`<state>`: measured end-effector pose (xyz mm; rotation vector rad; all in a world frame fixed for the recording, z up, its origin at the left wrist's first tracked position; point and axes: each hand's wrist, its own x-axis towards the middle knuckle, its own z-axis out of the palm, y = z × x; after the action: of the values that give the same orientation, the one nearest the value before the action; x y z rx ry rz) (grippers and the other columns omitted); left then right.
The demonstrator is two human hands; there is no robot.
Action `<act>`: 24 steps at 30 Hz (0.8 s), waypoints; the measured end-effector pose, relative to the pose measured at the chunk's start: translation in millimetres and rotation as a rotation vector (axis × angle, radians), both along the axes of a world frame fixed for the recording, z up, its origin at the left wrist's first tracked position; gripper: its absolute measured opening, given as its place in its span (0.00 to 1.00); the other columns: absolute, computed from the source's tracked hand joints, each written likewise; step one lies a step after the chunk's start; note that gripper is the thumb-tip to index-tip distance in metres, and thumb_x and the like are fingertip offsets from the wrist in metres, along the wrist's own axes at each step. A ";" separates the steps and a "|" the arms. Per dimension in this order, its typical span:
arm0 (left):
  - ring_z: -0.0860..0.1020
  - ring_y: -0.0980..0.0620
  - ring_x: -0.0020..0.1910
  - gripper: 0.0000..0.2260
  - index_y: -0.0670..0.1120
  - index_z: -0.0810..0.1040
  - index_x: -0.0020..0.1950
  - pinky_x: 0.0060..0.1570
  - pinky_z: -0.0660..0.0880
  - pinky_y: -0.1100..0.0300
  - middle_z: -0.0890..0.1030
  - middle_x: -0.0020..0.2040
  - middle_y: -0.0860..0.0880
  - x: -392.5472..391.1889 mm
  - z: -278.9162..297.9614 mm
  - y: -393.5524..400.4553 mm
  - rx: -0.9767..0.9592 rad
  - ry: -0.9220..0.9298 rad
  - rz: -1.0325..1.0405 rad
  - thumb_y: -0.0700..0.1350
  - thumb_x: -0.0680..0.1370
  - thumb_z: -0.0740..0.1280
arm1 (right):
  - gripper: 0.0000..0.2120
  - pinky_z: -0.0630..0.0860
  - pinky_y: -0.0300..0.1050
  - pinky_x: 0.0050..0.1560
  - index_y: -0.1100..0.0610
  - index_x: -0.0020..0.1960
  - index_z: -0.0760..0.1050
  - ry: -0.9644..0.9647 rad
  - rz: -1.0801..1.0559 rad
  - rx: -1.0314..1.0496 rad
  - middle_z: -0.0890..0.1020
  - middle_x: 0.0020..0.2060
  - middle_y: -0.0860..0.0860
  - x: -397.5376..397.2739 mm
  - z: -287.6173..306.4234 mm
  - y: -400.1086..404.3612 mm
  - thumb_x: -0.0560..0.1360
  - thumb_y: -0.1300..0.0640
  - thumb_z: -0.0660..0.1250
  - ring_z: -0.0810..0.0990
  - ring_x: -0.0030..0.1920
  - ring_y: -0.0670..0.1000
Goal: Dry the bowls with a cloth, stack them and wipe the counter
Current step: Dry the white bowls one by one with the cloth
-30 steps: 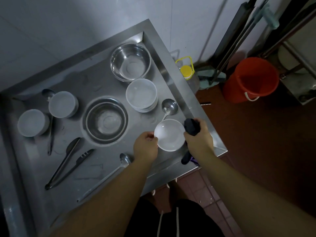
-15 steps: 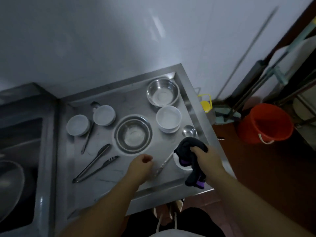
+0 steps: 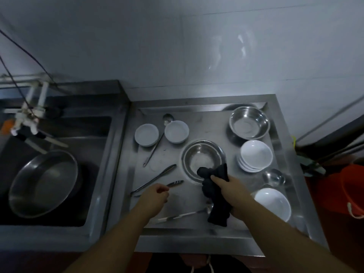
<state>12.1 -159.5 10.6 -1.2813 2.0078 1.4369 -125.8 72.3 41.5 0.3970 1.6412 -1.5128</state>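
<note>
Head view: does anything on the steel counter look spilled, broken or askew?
Nothing stands out. The white bowls sit stacked upright, the steel counter shows no spill, and the right hand grips the dark cloth.

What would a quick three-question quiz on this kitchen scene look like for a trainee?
1. True or false: the right hand grips a dark cloth.
2. Which lies nearest the stack of white bowls? A) the steel bowl at the back right B) the pan in the sink C) the tongs
3. Fill in: the left hand holds ____.

Key: 1 true; 2 A; 3 nothing.
</note>
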 end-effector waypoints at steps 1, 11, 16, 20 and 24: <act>0.85 0.48 0.51 0.05 0.52 0.83 0.56 0.56 0.83 0.46 0.86 0.51 0.48 1.1 -4.1 -14.5 0.008 -0.006 0.004 0.45 0.81 0.68 | 0.06 0.85 0.56 0.46 0.58 0.59 0.81 -0.023 -0.040 -0.011 0.89 0.47 0.59 1.2 -4.4 -9.6 0.83 0.58 0.70 0.88 0.43 0.58; 0.84 0.45 0.46 0.06 0.50 0.84 0.53 0.46 0.80 0.51 0.86 0.50 0.43 -22.8 -59.8 -158.6 0.087 -0.052 0.023 0.42 0.82 0.68 | 0.17 0.83 0.55 0.52 0.59 0.66 0.79 -0.043 -0.398 0.097 0.87 0.56 0.61 11.1 -56.8 -86.8 0.83 0.50 0.69 0.87 0.55 0.62; 0.81 0.44 0.42 0.06 0.47 0.83 0.46 0.46 0.77 0.51 0.85 0.45 0.42 -63.3 -81.5 -199.9 0.133 -0.042 0.095 0.42 0.81 0.68 | 0.15 0.83 0.56 0.50 0.59 0.66 0.79 -0.075 -0.452 0.109 0.87 0.57 0.61 23.1 -65.1 -99.1 0.83 0.51 0.68 0.86 0.56 0.62; 0.83 0.40 0.45 0.10 0.43 0.82 0.43 0.59 0.81 0.47 0.85 0.48 0.38 -103.7 -97.1 -216.4 0.140 -0.029 0.227 0.45 0.81 0.66 | 0.13 0.84 0.53 0.44 0.58 0.68 0.77 -0.052 -0.451 0.117 0.86 0.58 0.61 31.2 -63.9 -109.6 0.85 0.56 0.65 0.86 0.55 0.62; 0.83 0.35 0.58 0.23 0.38 0.82 0.64 0.63 0.80 0.42 0.85 0.59 0.36 -136.9 -110.3 -222.8 0.060 -0.081 0.265 0.55 0.79 0.68 | 0.13 0.83 0.56 0.48 0.58 0.69 0.76 -0.057 -0.485 0.123 0.85 0.59 0.60 32.3 -65.0 -119.7 0.85 0.59 0.64 0.86 0.57 0.61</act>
<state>-124.8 -382.3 -99.8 -1.5991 1.7818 1.5200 -93.5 -47.4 -23.5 0.9516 1.6720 -1.7286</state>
